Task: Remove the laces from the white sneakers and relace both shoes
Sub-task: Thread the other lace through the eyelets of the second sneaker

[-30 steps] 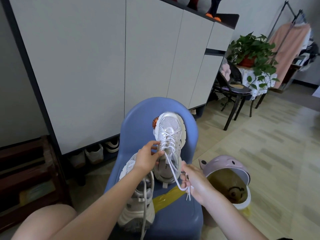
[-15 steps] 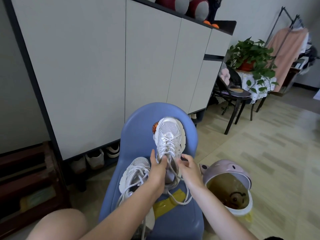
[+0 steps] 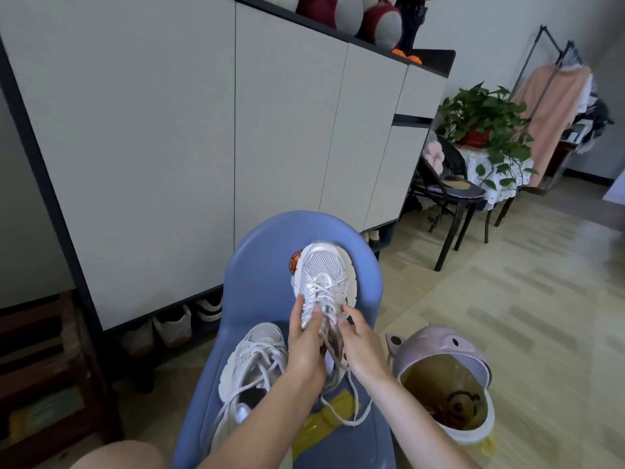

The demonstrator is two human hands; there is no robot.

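Note:
Two white sneakers lie on a blue chair [image 3: 243, 275]. The far sneaker [image 3: 323, 270] points its toe away from me, its white lace [image 3: 351, 397] partly threaded and trailing loose onto the seat. My left hand [image 3: 306, 336] grips this sneaker at its left side, thumb pressed on the crossed laces. My right hand [image 3: 358, 340] pinches the lace at the upper eyelets on the right side. The near sneaker [image 3: 252, 358] lies to the left with slack laces hanging down; my left forearm covers part of it.
A pink bin [image 3: 446, 377] with a yellow liner stands on the floor right of the chair. A tall white cabinet [image 3: 169, 130] with shoes beneath fills the back. A dark chair [image 3: 449, 194] and a potted plant [image 3: 483, 120] stand at the right. Yellow tape [image 3: 318, 431] lies on the seat.
My right hand rose from the seat's front, where it pulled the lace out, back to the far sneaker's eyelets. My left hand shifted to grip the sneaker's side. The lace now hangs slack.

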